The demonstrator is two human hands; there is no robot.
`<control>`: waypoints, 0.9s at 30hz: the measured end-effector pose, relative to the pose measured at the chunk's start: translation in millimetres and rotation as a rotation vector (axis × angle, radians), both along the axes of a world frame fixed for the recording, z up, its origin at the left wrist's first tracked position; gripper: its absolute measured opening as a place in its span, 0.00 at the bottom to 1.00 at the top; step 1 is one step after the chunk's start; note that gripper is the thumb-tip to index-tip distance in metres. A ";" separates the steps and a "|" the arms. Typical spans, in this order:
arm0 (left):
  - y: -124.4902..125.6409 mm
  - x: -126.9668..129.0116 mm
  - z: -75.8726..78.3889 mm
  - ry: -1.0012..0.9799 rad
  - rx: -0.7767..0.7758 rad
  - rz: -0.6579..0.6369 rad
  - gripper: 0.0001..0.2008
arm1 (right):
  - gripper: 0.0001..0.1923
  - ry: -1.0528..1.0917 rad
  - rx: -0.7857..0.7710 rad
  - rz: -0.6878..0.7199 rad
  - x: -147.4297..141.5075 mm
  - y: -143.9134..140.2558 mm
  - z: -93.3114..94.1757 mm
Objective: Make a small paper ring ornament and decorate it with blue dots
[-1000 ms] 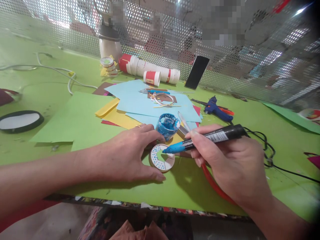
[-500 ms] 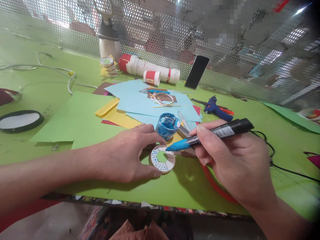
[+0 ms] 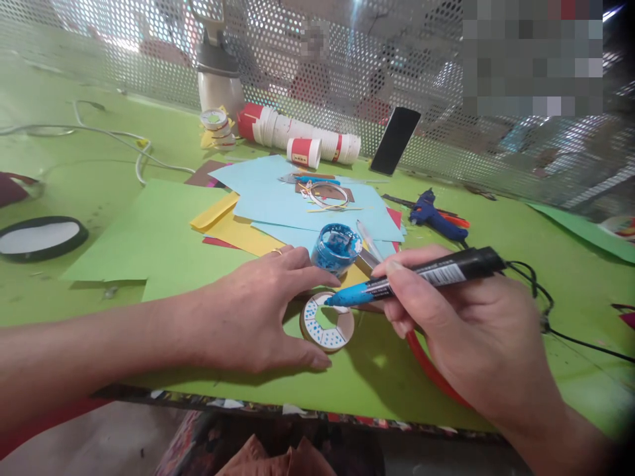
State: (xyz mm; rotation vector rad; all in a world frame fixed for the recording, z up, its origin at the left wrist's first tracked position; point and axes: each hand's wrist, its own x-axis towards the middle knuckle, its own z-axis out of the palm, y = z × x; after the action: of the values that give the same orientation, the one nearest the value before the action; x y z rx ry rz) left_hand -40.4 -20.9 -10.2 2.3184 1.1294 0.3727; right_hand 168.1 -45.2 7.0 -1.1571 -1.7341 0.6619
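Note:
A small round disc (image 3: pixel 331 340) lies on the green tabletop, its white ring split by lines into segments around a green centre. Blue dots fill several left and lower segments. My left hand (image 3: pixel 262 311) curves around its left side, thumb and index finger spread, with a slight gap to the rim. In my right hand (image 3: pixel 441 317) a black marker (image 3: pixel 441 272) with a blue front end is pinched; its tip is at the disc's upper part, though contact is hard to tell. Just behind stands an open glass jar (image 3: pixel 335 254) smeared with blue.
Light blue sheets (image 3: pixel 278 198), a green sheet (image 3: pixel 149 231) and a yellow sheet (image 3: pixel 223 228) lie behind my hands. Farther back are stacked paper cups (image 3: pixel 282 129), a phone (image 3: pixel 395 140) and a blue glue gun (image 3: pixel 436 218). A black-rimmed oval object (image 3: pixel 42 238) lies left.
My left thumb and index finger have spread away from the disc's rim. The marker tip has shifted slightly left over the disc. The whole view has moved a little.

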 end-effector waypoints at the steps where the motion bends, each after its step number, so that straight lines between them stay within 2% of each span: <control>1: 0.1 -0.2 -0.1 -0.009 0.000 -0.004 0.33 | 0.07 0.003 -0.004 -0.001 -0.4 0.3 -0.1; 5: 0.6 -0.3 -0.4 -0.031 -0.013 -0.016 0.28 | 0.06 0.014 -0.038 0.011 -1.5 0.0 -0.4; 13: 1.9 2.8 -4.2 -0.022 -0.007 0.038 0.28 | 0.04 -0.011 -0.094 0.039 -2.7 -3.1 0.5; 17: 0.5 3.9 -4.5 -0.042 0.022 0.034 0.24 | 0.06 -0.043 -0.065 0.039 -2.7 -2.8 0.7; 27: 0.1 5.5 -4.2 -0.022 0.024 0.049 0.25 | 0.04 -0.102 0.037 0.010 -6.3 -4.6 -2.3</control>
State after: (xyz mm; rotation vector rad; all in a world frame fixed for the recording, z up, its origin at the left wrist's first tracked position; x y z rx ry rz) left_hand -34.9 -20.8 -14.5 2.3045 1.1786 0.4313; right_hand 161.7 -49.8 4.7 -1.1751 -1.8307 0.5838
